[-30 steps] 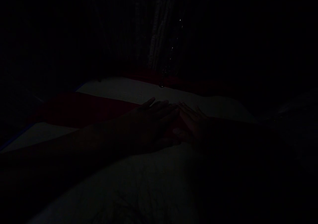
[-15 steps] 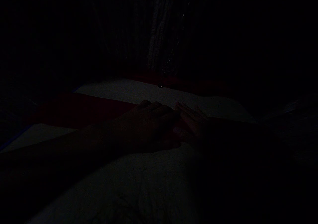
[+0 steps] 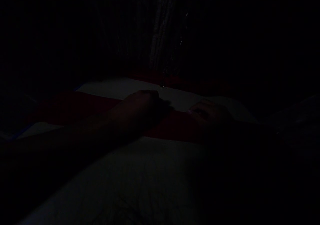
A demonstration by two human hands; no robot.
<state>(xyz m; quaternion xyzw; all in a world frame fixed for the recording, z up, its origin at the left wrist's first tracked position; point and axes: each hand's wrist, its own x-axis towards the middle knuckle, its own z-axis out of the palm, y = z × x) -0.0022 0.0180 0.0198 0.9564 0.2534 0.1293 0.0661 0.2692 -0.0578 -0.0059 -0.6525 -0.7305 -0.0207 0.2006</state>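
The view is very dark. A broad red band of cloth point(image 3: 172, 128) runs from side to side over a pale surface point(image 3: 155, 161). My left hand point(image 3: 142, 107) is bent, its fingers curled down at the band's far edge. Shadow hides its fingertips and whatever they grip. To the right, my right hand point(image 3: 210, 112) is closed, thumb and fingers together at the same far edge, seemingly pinching the red cloth. A short stretch of the band lies between the two hands, which are apart.
A blue edging point(image 3: 21, 131) borders the pale surface at the left. Behind it lies another dark red strip point(image 3: 180, 82), with a small shiny object point(image 3: 162, 85) at its near edge. Faint vertical folds point(image 3: 157, 28) and glints show in the dark background.
Both hands lay flat and close together on the red band. Now their fingers are curled in at its far edge, and the right hand has moved rightward, widening the gap.
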